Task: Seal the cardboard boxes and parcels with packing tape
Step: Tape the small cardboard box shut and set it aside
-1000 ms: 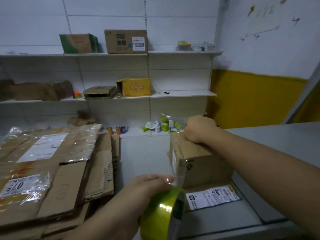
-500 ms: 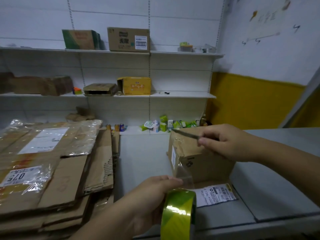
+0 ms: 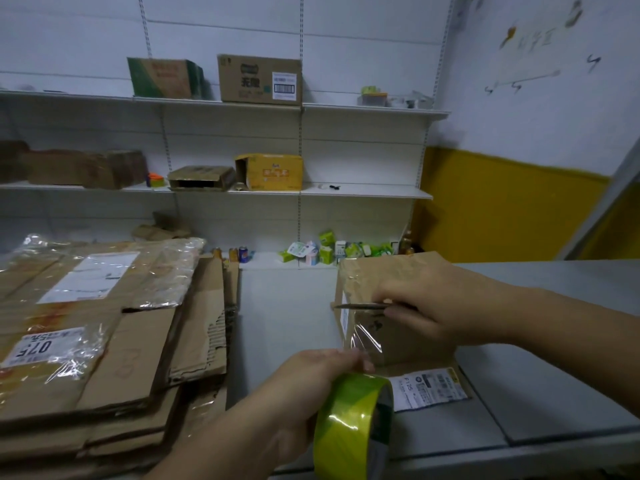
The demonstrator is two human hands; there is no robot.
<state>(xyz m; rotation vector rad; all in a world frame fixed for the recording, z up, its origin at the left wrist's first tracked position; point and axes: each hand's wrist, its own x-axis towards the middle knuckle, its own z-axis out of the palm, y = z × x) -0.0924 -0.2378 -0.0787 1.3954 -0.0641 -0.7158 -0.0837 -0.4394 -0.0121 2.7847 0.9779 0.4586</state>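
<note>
- The cardboard box (image 3: 398, 271) stands upright on the grey counter (image 3: 554, 375), set back a little from the near edge and just right of the middle of the view.
- The box is brown and creased, with glossy film already over its top and front face.
- The left grip (image 3: 308, 393) is curled round a roll of tape (image 3: 353, 424) with a yellow-green sheen, held on edge above the counter's near edge.
- A strip of clear tape (image 3: 367, 341) runs from the roll up to the front face of the box, wrinkled and catching the light.
- The right grip (image 3: 443, 313) lies over the front of the box and pinches a thin dark blade (image 3: 360, 306) between thumb and fingers.
- The blade lies level and points left, its tip at the box's left front corner, above the strip. Whether it is a knife or scissors cannot be told.
- A white shipping label (image 3: 429, 388) lies flat on a cardboard piece at the foot of the box, toward the near edge.
- A stack of flattened cardboard (image 3: 104, 341) fills the left side, some sheets wrapped in clear film with labels.
- Behind, 2 white shelves (image 3: 363, 192) carry boxes, among them 1 yellow box (image 3: 270, 171) and 1 brown box (image 3: 259, 79) with a barcode.
- Small green and white cartons (image 3: 329, 251) and a few cans (image 3: 235, 253) line the counter's far edge.
</note>
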